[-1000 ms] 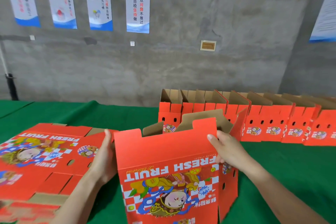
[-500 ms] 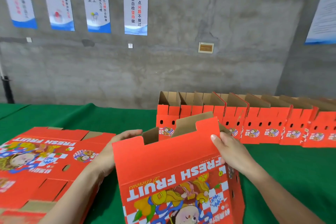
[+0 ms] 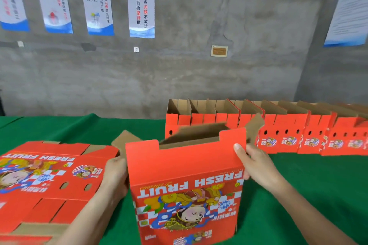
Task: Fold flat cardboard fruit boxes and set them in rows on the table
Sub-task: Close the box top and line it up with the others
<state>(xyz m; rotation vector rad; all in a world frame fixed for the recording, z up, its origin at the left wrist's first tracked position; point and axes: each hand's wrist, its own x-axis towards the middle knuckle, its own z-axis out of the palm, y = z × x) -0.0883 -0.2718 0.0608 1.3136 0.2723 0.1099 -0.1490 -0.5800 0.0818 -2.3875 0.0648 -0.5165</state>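
Partway through. At 6 o'clock, fruit box opened out, top flaps not yet folded; right hand pinching its right edge, left hand against its left wall, fingers hidden. Row of folded boxes done at 2 o'clock; stack of flat boxes waiting at 9.

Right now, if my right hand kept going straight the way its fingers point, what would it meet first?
The right hand grips the half-folded fruit box at its right edge. Going on, it would probably push into that box's open top, well short of the row of folded boxes.
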